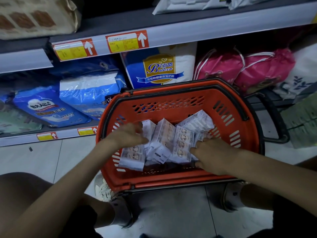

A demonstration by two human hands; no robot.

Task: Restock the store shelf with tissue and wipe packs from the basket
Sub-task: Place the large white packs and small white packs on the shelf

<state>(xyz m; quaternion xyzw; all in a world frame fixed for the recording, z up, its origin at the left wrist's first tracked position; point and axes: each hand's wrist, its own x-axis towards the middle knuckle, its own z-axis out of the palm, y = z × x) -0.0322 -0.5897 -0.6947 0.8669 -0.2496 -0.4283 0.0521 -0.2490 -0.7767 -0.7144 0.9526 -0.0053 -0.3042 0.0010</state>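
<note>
An orange basket (pixel 171 98) with a black rim stands on the floor in front of the low shelf (pixel 20 139). Several white tissue packs (pixel 164 134) with small printed pictures lie jumbled inside it. My left hand (pixel 128 135) reaches in from the left, with fingers and thumb curled round a pack (pixel 150 127) at the back left of the pile. My right hand (pixel 211 155) comes in from the right and pinches the edge of a pack (pixel 199 136) on the right of the pile. Both hands' fingertips are partly hidden by the packs.
Blue and white diaper bags (pixel 51 107) fill the bottom shelf at left, a Baileen bag (pixel 159 69) stands behind the basket, and pink drawstring bags (pixel 245 67) lie at right. The basket's black handle (pixel 272 117) sticks out right. My knees and shoes flank it on the tiled floor.
</note>
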